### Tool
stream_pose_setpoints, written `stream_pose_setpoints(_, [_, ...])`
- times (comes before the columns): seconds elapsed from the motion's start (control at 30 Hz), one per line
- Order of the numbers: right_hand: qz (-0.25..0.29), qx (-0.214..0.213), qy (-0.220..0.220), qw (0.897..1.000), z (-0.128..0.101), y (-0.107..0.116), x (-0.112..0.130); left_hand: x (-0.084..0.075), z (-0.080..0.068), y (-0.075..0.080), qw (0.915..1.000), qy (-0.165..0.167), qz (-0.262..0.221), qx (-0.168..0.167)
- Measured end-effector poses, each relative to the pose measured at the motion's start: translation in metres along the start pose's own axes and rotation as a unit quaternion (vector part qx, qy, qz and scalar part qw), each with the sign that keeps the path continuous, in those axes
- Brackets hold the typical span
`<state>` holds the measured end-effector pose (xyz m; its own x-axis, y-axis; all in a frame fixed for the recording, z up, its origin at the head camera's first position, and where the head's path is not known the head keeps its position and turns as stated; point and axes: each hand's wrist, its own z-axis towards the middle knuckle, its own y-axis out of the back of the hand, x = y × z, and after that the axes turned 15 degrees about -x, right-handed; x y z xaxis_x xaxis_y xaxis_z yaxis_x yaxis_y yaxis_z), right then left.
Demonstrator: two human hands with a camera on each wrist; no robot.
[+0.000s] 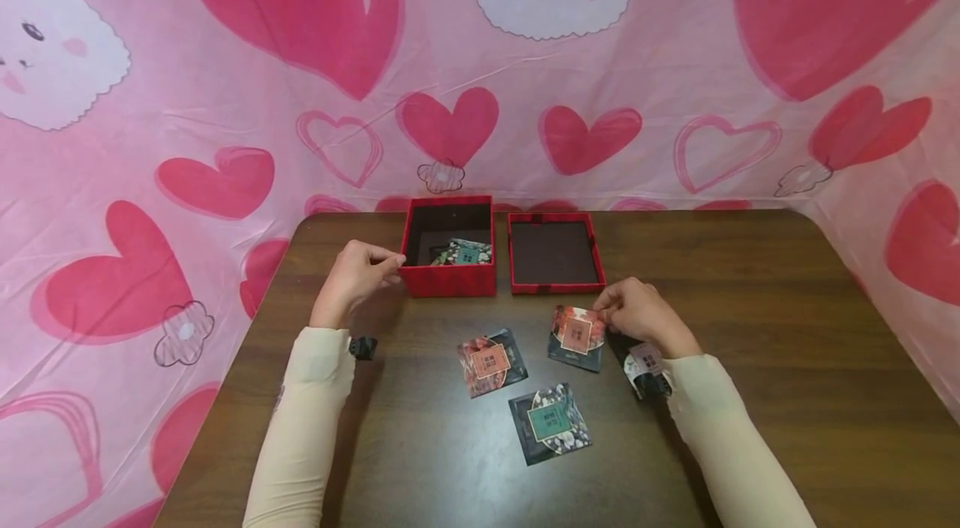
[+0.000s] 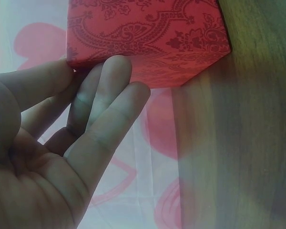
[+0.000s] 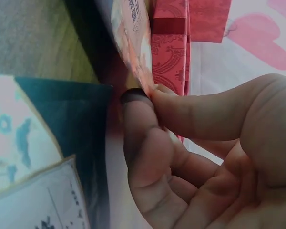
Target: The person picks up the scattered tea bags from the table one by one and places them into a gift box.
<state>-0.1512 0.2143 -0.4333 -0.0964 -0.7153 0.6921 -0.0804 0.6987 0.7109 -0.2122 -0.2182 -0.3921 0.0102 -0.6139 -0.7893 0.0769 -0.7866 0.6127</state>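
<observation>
The salmon-labelled packet lies on the dark wooden table just in front of the red lid, and the right hand pinches its right edge between thumb and forefinger; the right wrist view shows the same packet lifted edge-on, its corner nipped between the thumb and the fingertip, with the patterned red side of the lid just behind it. A further packet with a pale label sits under the right wrist, partly hidden by the cream sleeve. To the left of the pinched packet lies a red-toned packet, and nearer the person, between the two forearms, a dark packet with a teal label; these two lie apart from each other and from either hand. The left hand rests against the left wall of the open red box, its fingers nearly straight; in the left wrist view the fingertips touch the lower edge of the box without curling round it. Inside the box lies a teal-labelled packet, tilted against the inner wall. Box and lid stand side by side near the table's far edge, close but not touching. A pink cloth printed with hearts and white fluffy faces hangs behind and round the table.
</observation>
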Motion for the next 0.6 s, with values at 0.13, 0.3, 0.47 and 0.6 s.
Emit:
stream_pose_setpoints(0.13, [0.021, 0.003, -0.009, 1.0, 0.0, 0.0, -0.001, -0.001, 0.0, 0.0, 1.0, 0.006, 0.002, 0.001])
stream_pose_setpoints(0.3, [0.05, 0.0, -0.008, 0.999, 0.001, 0.003, -0.002, -0.002, 0.0, 0.0, 1.0, 0.007, 0.003, 0.001])
stream_pose_setpoints(0.47, [0.075, -0.004, -0.006, 0.997, 0.004, 0.011, 0.002, -0.002, 0.0, 0.0, 1.0, 0.009, 0.002, -0.001])
stream_pose_setpoints(0.6, [0.097, -0.004, -0.02, 0.995, 0.006, 0.023, 0.012, -0.001, 0.0, 0.0, 0.9999, 0.01, 0.001, -0.001])
